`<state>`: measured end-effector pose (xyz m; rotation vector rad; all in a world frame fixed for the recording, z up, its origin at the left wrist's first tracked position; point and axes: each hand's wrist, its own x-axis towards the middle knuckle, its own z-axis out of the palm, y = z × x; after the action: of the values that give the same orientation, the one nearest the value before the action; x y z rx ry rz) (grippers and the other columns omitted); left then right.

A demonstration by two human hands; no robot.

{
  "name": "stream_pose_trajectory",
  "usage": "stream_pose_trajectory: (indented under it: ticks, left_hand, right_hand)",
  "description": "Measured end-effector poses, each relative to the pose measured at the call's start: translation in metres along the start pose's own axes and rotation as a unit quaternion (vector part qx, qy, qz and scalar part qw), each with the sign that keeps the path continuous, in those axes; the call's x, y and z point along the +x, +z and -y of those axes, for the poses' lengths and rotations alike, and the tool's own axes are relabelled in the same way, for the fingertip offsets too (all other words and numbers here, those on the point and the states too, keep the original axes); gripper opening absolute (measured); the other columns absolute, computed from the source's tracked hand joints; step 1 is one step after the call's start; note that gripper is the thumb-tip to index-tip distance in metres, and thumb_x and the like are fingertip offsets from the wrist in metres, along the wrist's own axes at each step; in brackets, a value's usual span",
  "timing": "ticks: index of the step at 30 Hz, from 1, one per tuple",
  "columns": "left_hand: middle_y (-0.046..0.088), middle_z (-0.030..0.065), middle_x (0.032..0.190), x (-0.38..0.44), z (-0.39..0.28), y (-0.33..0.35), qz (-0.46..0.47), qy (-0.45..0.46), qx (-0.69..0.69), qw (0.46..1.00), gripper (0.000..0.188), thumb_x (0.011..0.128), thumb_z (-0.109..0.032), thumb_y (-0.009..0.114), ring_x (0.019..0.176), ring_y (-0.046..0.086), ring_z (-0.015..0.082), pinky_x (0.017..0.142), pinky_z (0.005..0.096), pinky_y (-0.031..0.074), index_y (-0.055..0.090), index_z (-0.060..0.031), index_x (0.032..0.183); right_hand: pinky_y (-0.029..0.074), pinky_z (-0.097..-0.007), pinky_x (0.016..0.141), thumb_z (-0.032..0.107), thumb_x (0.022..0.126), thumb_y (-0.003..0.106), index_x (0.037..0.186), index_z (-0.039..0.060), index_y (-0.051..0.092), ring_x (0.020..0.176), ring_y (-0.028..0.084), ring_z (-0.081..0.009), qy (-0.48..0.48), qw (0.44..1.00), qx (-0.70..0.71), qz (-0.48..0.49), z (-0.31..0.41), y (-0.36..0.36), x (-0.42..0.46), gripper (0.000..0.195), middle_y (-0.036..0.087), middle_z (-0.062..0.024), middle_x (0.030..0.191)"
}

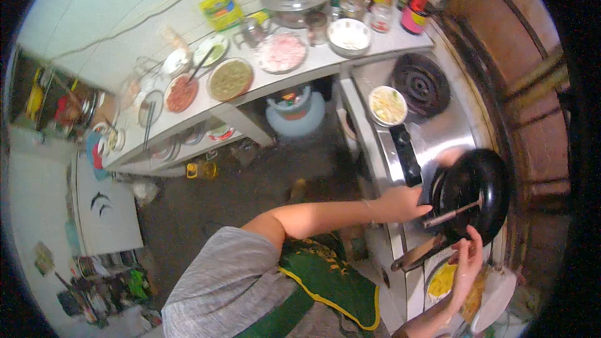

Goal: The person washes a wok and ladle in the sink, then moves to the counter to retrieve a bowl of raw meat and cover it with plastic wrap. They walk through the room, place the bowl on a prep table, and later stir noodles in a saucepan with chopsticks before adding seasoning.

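My left hand point(404, 203) reaches over the stove's front, its fingers at the lower control knob point(413, 171); whether they grip it is hidden. A black wok point(493, 197) is tilted at the stove's near burner. A long, thin utensil point(453, 212) lies across its opening. The wok's handle point(418, 254) points down and left. Beside its base, my right hand point(467, 249) has its fingers partly bent, with nothing seen in it. Below the wok, a bowl of yellow food point(441, 282) sits by the right wrist.
A bowl of pale shredded food point(388, 105) stands by the far burner point(420, 85). The white counter point(324, 58) holds plates of minced meat point(181, 95), green food point(230, 79) and pink slices point(281, 53), plus several bottles point(417, 11). A blue basin point(295, 117) is beneath.
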<state>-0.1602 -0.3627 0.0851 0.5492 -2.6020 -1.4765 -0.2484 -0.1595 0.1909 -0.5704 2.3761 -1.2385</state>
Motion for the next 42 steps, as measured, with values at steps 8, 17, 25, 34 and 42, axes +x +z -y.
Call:
stream_pose_trajectory:
  ticks: [8, 17, 25, 34, 42]
  left_hand:
    - [0.062, 0.0095, 0.078, -0.099, 0.142, -0.176, -0.224, -0.102, -0.092, 0.965, 0.026, 0.078, -0.022, 0.059, 0.070, 0.061, 0.0173, 0.060, 0.0302, 0.049, 0.057, -0.0034, 0.096]
    - [0.059, 0.0037, 0.068, -0.234, 0.296, -0.359, -0.504, -0.275, -0.182, 0.798, 0.014, 0.081, -0.010, 0.050, 0.053, 0.051, 0.0095, 0.047, 0.0231, 0.042, 0.057, -0.0039, 0.090]
    - [0.057, 0.0052, 0.072, -0.229, 0.301, -0.398, -0.501, -0.254, -0.312, 0.766, 0.014, 0.080, -0.007, 0.050, 0.053, 0.050, 0.0089, 0.043, 0.0208, 0.041, 0.053, -0.0019, 0.093]
    - [0.055, 0.0129, 0.096, -0.090, 0.257, -0.332, -0.217, -0.201, -0.651, 0.699, 0.036, 0.080, -0.010, 0.050, 0.080, 0.058, 0.0186, 0.066, 0.0315, 0.052, 0.042, -0.0027, 0.115]
    - [0.055, 0.0113, 0.090, -0.148, 0.299, -0.321, -0.440, -0.262, -0.570, 0.642, 0.026, 0.080, -0.009, 0.048, 0.076, 0.057, 0.0182, 0.061, 0.0294, 0.049, 0.050, -0.0026, 0.105]
  right_hand:
    - [0.041, -0.0179, 0.044, 0.015, 0.085, 0.052, 0.118, 0.0030, 0.044, 0.052, 0.047, -0.0054, -0.028, 0.971, 0.027, 0.236, 0.152, 0.142, 0.075, 0.036, 0.057, -0.0058, 0.077]
    - [0.046, -0.0221, 0.049, 0.019, 0.083, 0.051, 0.117, 0.0045, 0.044, 0.061, 0.053, -0.0083, -0.010, 0.933, 0.063, 0.355, 0.231, 0.343, 0.148, 0.038, 0.059, -0.0075, 0.087]
    - [0.048, -0.0233, 0.052, 0.013, 0.084, 0.047, 0.111, 0.0032, 0.046, 0.063, 0.055, -0.0110, 0.103, 0.927, 0.078, 0.351, 0.227, 0.441, 0.202, 0.029, 0.059, -0.0080, 0.085]
    - [0.051, -0.0285, 0.054, 0.023, 0.088, 0.043, 0.111, -0.0023, 0.042, 0.071, 0.060, -0.0198, 0.150, 0.917, 0.138, 0.342, 0.175, 0.521, 0.260, 0.034, 0.059, -0.0161, 0.090]
    - [0.053, -0.0292, 0.049, 0.015, 0.083, 0.040, 0.111, -0.0013, 0.038, 0.068, 0.063, -0.0267, 0.156, 0.897, 0.205, 0.358, 0.145, 0.562, 0.265, 0.032, 0.055, -0.0186, 0.095]
